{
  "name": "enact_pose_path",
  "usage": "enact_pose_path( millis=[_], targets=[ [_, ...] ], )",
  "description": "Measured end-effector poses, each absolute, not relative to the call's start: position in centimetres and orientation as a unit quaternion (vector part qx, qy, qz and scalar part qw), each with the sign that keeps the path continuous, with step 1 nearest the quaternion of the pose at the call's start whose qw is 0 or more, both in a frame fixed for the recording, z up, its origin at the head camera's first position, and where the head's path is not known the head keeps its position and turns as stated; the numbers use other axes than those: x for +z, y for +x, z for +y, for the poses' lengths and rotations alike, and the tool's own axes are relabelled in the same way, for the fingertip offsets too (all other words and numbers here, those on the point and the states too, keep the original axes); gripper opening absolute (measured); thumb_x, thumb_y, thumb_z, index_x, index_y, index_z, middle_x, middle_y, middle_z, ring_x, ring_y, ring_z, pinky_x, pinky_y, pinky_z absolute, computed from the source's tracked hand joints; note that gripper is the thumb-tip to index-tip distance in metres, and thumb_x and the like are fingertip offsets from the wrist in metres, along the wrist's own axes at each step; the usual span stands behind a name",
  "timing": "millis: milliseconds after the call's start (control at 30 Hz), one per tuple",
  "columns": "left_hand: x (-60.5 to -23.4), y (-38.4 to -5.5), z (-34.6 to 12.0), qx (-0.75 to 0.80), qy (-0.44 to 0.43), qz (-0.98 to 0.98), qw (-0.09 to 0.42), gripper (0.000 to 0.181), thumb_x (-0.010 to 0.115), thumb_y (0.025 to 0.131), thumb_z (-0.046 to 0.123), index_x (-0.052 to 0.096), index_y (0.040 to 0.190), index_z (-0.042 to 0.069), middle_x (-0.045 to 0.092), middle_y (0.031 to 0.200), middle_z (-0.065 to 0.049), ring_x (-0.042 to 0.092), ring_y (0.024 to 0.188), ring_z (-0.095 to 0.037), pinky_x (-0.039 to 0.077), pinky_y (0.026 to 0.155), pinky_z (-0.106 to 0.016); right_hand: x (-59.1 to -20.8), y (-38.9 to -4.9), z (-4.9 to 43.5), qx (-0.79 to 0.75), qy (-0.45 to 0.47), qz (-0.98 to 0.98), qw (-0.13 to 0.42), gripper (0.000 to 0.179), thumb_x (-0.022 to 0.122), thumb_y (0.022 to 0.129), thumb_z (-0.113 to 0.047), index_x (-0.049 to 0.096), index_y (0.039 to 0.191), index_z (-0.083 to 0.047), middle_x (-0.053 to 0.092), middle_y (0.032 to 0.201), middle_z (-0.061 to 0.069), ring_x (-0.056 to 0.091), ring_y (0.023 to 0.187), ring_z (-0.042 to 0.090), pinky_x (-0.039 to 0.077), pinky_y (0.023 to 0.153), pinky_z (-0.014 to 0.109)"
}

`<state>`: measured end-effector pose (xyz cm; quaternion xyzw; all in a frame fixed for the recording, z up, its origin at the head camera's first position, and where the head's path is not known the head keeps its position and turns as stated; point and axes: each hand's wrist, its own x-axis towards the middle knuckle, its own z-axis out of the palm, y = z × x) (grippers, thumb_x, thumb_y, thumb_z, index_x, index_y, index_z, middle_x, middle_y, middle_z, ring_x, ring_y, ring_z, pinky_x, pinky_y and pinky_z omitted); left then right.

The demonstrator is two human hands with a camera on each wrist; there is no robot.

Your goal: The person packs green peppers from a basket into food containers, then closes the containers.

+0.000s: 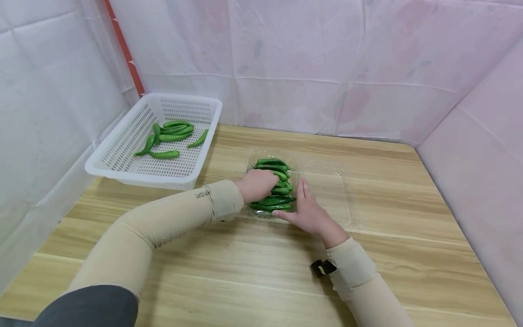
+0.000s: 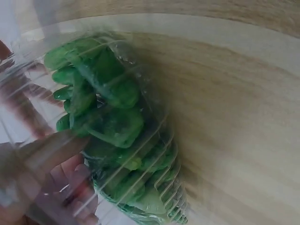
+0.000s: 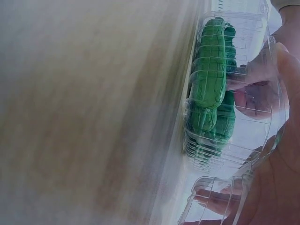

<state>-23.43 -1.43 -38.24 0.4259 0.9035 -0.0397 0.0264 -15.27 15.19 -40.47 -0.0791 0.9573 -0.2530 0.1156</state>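
In the head view, my left hand (image 1: 258,184) reaches over the left side of a clear plastic clamshell box (image 1: 265,215), its curled fingers down among green chili peppers (image 1: 274,201). The left wrist view shows an index finger (image 2: 58,147) against the peppers (image 2: 112,89) through the clear wall; I cannot tell whether one is pinched. My right hand (image 1: 308,212) rests on the box's near right corner, fingers straight along the right side and thumb spread at the front. In the right wrist view its thumb (image 3: 282,58) touches the clear rim. Several peppers lie side by side in the box.
The clear lid (image 1: 327,193) lies folded open to the right on the wooden table (image 1: 229,272). At the back left stands a white perforated plastic basket (image 1: 93,169) with several more green peppers (image 1: 175,137) in it. Pale cloth walls (image 1: 286,59) enclose the table's back and sides.
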Motion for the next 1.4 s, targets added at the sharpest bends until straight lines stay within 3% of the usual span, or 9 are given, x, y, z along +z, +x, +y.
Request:
enact_pose_path(
  millis=[233,433,733,933,1067,1133,1233,1333,1400],
  targets=[
    [-37.3,-23.4,-1.9,-0.005,0.419,0.907,0.049,0.02,0.069,0.086,0.023,0.063,0.1,0.011,0.064,0.098,-0.001,0.06,0.092,-0.015,0.05,0.079,-0.032,-40.5,-15.3,15.3,-0.254,-0.076,0.957,0.119,0.121,0.056,0.076,-0.07,-0.009,0.144,0.005,-0.014,0.15,0.024,0.001,0.137,0.041,0.02,0.106,0.054],
    [-34.8,-23.4,-3.3,0.063,0.399,0.914,0.047,0.01,0.064,0.089,0.02,0.061,0.092,0.01,0.06,0.086,0.0,0.055,0.077,-0.014,0.048,0.067,-0.028,-40.6,-15.3,15.4,-0.249,-0.072,0.958,0.118,0.121,0.056,0.075,-0.071,-0.009,0.144,0.005,-0.013,0.151,0.024,0.0,0.137,0.041,0.02,0.106,0.054],
    [-29.2,-24.9,-7.9,0.182,0.354,0.917,-0.009,0.013,0.057,0.093,0.016,0.063,0.098,0.006,0.064,0.094,-0.005,0.059,0.085,-0.018,0.049,0.076,-0.03,-40.8,-15.3,15.6,-0.243,-0.064,0.961,0.116,0.118,0.06,0.079,-0.063,-0.011,0.144,0.004,-0.013,0.151,0.024,0.003,0.136,0.043,0.021,0.105,0.055],
    [-26.9,-28.4,-13.3,0.208,0.258,0.942,-0.055,0.018,0.049,0.096,0.013,0.059,0.105,0.001,0.06,0.102,-0.014,0.056,0.093,-0.027,0.047,0.082,-0.039,-40.9,-15.2,15.6,-0.244,-0.063,0.961,0.115,0.118,0.059,0.078,-0.065,-0.009,0.144,0.005,-0.013,0.151,0.024,0.004,0.136,0.044,0.021,0.105,0.055],
    [-27.1,-31.0,-17.0,0.16,0.201,0.963,-0.086,0.019,0.047,0.096,0.011,0.059,0.103,-0.002,0.06,0.099,-0.018,0.054,0.091,-0.031,0.044,0.083,-0.045,-40.9,-15.1,15.5,-0.247,-0.06,0.96,0.117,0.119,0.059,0.077,-0.066,-0.009,0.145,0.004,-0.013,0.151,0.023,0.004,0.136,0.043,0.021,0.105,0.055],
    [-27.4,-31.9,-18.5,0.117,0.188,0.972,-0.078,0.019,0.048,0.094,0.01,0.06,0.099,-0.003,0.061,0.096,-0.019,0.055,0.087,-0.031,0.045,0.08,-0.047,-40.9,-15.1,15.6,-0.246,-0.06,0.96,0.119,0.119,0.058,0.077,-0.066,-0.01,0.144,0.004,-0.014,0.151,0.023,0.004,0.136,0.043,0.022,0.105,0.055],
    [-28.0,-33.0,-20.5,0.051,0.194,0.978,-0.051,0.017,0.049,0.089,0.005,0.061,0.08,-0.001,0.058,0.076,-0.015,0.05,0.072,-0.028,0.044,0.068,-0.044,-40.9,-15.0,15.6,-0.247,-0.057,0.96,0.121,0.119,0.058,0.077,-0.066,-0.01,0.145,0.003,-0.015,0.151,0.022,0.003,0.137,0.042,0.022,0.105,0.055],
    [-28.5,-33.6,-21.7,0.007,0.199,0.98,0.02,0.018,0.053,0.083,0.002,0.056,0.066,0.004,0.048,0.062,-0.007,0.043,0.062,-0.023,0.038,0.059,-0.037,-40.8,-15.0,15.6,-0.249,-0.056,0.96,0.119,0.118,0.059,0.078,-0.065,-0.01,0.145,0.003,-0.015,0.151,0.022,0.003,0.137,0.042,0.021,0.105,0.055],
    [-28.9,-33.8,-22.2,0.0,0.198,0.977,0.08,0.016,0.056,0.081,0.001,0.055,0.066,0.005,0.045,0.062,-0.005,0.042,0.062,-0.022,0.036,0.059,-0.034,-40.8,-15.0,15.6,-0.25,-0.054,0.959,0.119,0.117,0.059,0.078,-0.065,-0.01,0.145,0.003,-0.015,0.151,0.021,0.003,0.137,0.041,0.021,0.105,0.054]
  ],
)
